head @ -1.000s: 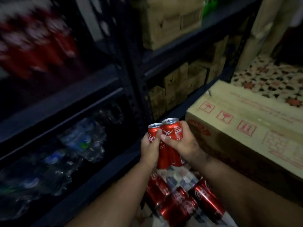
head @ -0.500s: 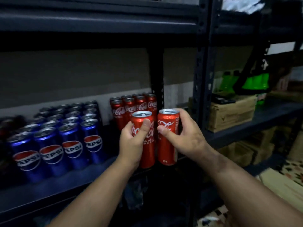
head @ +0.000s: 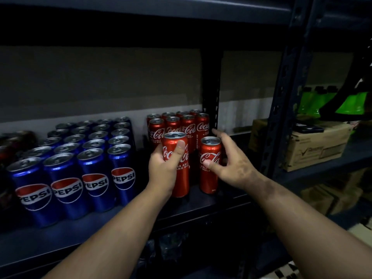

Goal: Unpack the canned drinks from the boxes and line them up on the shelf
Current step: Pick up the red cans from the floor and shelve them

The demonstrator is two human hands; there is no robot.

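Dark shelf (head: 120, 224); left hand (head: 165, 168) grips cola can (head: 178, 170); right hand (head: 231, 164) spread.

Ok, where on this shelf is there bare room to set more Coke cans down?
Bare shelf shows at the front edge, right of the can by the right hand, up to the post. A narrow gap separates the Pepsi cans from the Coke rows. Both blocks are packed tight.

right hand (head: 231, 164) loosened, right can (head: 209, 164) shelved
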